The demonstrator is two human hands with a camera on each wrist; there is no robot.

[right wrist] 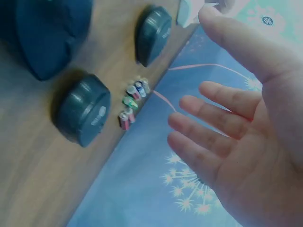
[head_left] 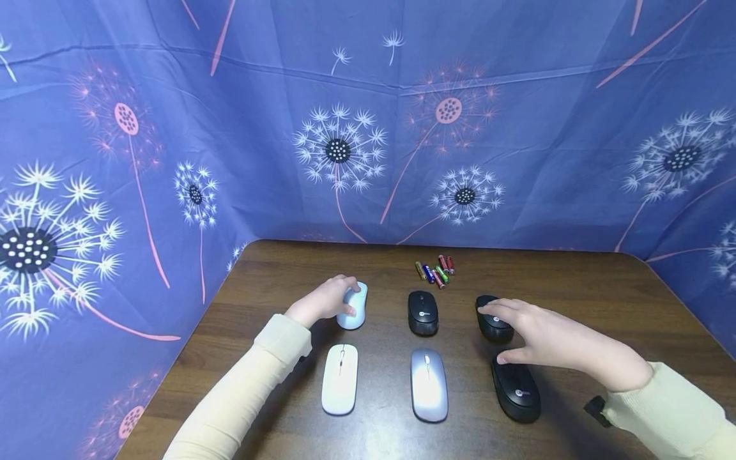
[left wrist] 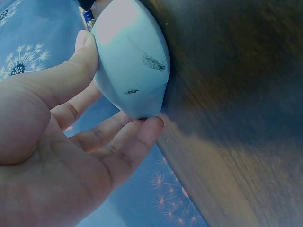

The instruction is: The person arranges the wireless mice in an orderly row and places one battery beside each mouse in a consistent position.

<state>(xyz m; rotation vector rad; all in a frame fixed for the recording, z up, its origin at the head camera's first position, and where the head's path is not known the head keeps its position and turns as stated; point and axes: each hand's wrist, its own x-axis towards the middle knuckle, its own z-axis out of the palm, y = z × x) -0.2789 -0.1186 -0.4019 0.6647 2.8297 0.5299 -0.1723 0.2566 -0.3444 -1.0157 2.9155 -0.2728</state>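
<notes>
My left hand [head_left: 326, 300] grips a pale blue computer mouse [head_left: 352, 306] by its sides at the left of the table. In the left wrist view the thumb lies along one side of the mouse [left wrist: 130, 56] and the fingers curl around the other, with dark scuffs on its shell. My right hand [head_left: 537, 332] hovers over the right side with its fingers spread and nothing in them. Under it are a black mouse [head_left: 494, 327], partly covered by the fingers, and a larger black mouse [head_left: 517, 396] nearer the front.
On the brown wooden table [head_left: 276, 275], a black mouse [head_left: 423, 313] stands in the middle. A white mouse [head_left: 340, 380] and a silver-grey mouse [head_left: 429, 386] lie nearer the front. Several small coloured batteries [head_left: 429, 273] lie at the back, before a blue dandelion-print cloth [head_left: 259, 160].
</notes>
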